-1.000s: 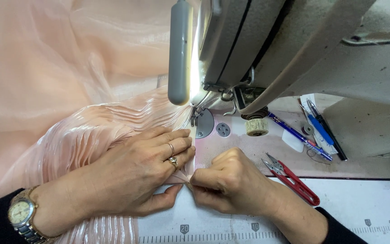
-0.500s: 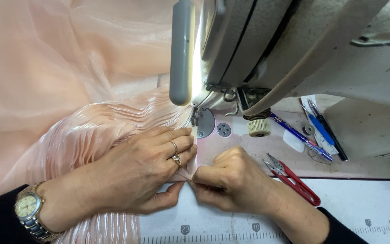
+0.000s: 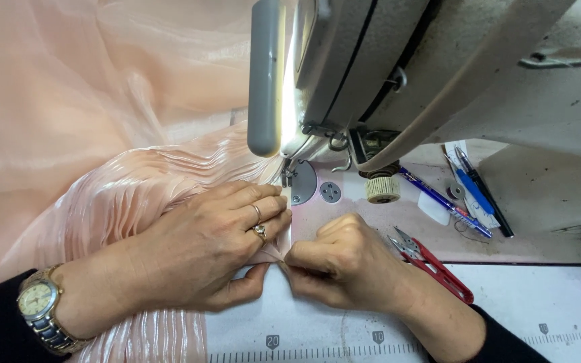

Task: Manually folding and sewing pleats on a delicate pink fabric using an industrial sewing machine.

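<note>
My left hand (image 3: 206, 252), with rings and a wristwatch, lies flat on pleated peach fabric (image 3: 115, 208) and presses it onto the machine bed. Its thumb and fingertips pinch the cloth's edge. My right hand (image 3: 344, 265) is curled beside it, pinching the same folded edge just in front of the presser foot (image 3: 289, 176). The grey sewing machine head (image 3: 398, 74) hangs over both hands, its lamp lit.
Sheer peach cloth (image 3: 55, 87) is piled at the left and back. Red thread snips (image 3: 432, 263) lie right of my right hand. Blue pens (image 3: 469, 191) and a thread spool (image 3: 382, 189) rest on the bed behind. A ruler scale (image 3: 317, 349) runs along the table's front.
Both hands have crept a little forward toward the presser foot with the fabric edge; the grip is unchanged.
</note>
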